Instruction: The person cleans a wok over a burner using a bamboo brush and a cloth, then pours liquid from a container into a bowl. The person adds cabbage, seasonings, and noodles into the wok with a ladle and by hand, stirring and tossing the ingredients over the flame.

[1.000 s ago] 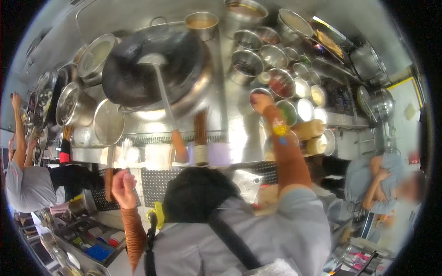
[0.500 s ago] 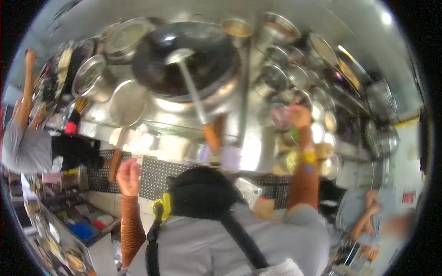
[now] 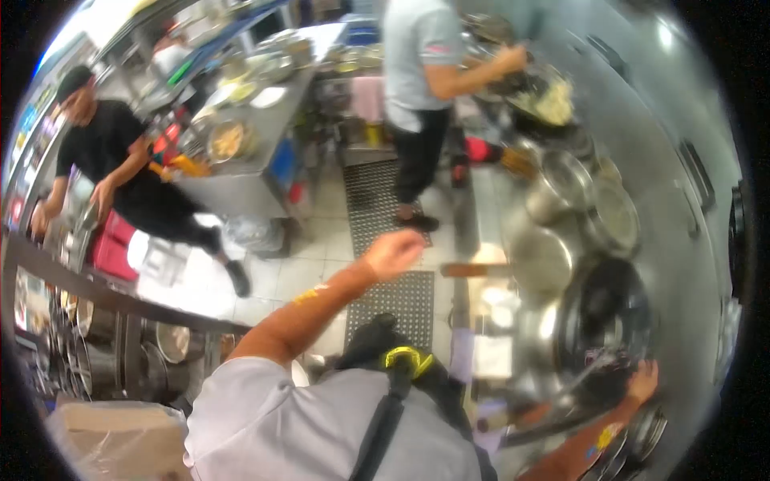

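My left hand point(image 3: 395, 255) is in mid-air over the floor mat, left of a strainer point(image 3: 542, 263) with a wooden handle. Its fingers are curled together with nothing visible in them. At the lower right, my right hand point(image 3: 642, 380) is at the edge of the black wok point(image 3: 607, 301), its fingers somewhat apart and nothing visible in them. Small purplish pieces point(image 3: 607, 357) show in the wok close to that hand, blurred. A metal ladle point(image 3: 584, 373) leans in the wok, its handle toward the counter's front.
A co-worker in grey point(image 3: 421, 64) stands at another pan point(image 3: 549, 103) farther along the counter. Another person in black point(image 3: 112, 152) leans at the left. A steel worktable point(image 3: 269, 120) holds bowls. Beside the strainer is a steel pot point(image 3: 559, 186). A wrapped box point(image 3: 120, 441) sits lower left.
The view has swung left. My right hand has moved from the ingredient bowls to the wok, where purplish pieces now show. My left hand has moved out in front.
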The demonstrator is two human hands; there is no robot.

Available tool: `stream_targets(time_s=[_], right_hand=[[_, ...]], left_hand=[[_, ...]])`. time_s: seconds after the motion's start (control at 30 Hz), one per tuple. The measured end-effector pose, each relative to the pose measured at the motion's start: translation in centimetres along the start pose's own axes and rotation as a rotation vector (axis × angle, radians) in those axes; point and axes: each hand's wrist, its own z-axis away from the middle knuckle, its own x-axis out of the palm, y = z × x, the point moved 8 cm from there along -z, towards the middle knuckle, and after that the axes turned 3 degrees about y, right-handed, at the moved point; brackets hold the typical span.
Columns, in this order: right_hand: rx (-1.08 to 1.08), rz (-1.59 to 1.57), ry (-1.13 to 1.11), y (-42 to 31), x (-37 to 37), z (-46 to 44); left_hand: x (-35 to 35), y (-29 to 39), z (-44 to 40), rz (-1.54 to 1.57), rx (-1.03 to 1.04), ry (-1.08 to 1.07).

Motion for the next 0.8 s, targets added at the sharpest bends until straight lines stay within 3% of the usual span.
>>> stream_targets(time_s=[0.03,0.13,0.2,0.27,0.33,0.37,0.43,0.5,0.53,0.57,0.6,0.7,0.8], right_hand=[[-0.002,0.044,0.108,-2.3,0.1,-1.0],[-0.478,0.247,0.083,2.4,2.1,-11.2],[-0.509,0.971,0.038,0.0,6.9,-6.5],[-0.46,0.877,-0.078,0.2,8.0,-5.8],[-0.2,1.385,-0.178,-2.7,9.9,-1.2],[-0.156,1.261,-0.089,-3.1,10.3,0.6],[-0.122,0.833,0.095,-1.1,9.9,3.4],[-0.111,0.611,0.123,-0.5,11.3,6.7],[-0.085,0.755,0.145,-1.5,10.9,8.0],[0.024,1.222,-0.176,1.5,12.0,7.1],[-0.01,1.615,-0.567,2.7,13.6,8.1],[0.245,1.029,-0.185,0.6,12.8,13.4],[0.397,0.78,-0.113,0.2,12.9,17.2]], left_hand=[[-3.6,-3.7,-0.6,-0.011,-0.151,0.095],[-15.4,-14.3,-1.0,0.131,-0.292,0.388],[-23.5,-20.9,-0.5,0.382,-0.518,0.653],[-32.0,-26.3,1.0,0.52,-0.636,0.874],[-40.2,-36.2,3.0,0.511,-0.638,1.226],[-44.2,-42.2,3.8,0.531,-0.597,1.157],[-48.5,-43.3,5.4,0.385,-0.813,1.346],[-50.7,-44.5,5.7,0.414,-0.88,1.458],[-51.4,-44.9,5.3,0.418,-0.885,1.448],[-51.9,-45.2,5.2,0.423,-0.889,1.441],[-52.4,-44.7,5.0,0.427,-0.891,1.438],[-53.2,-43.7,4.3,0.44,-0.753,1.435],[-54.4,-43.0,4.7,0.338,-0.659,1.53]])
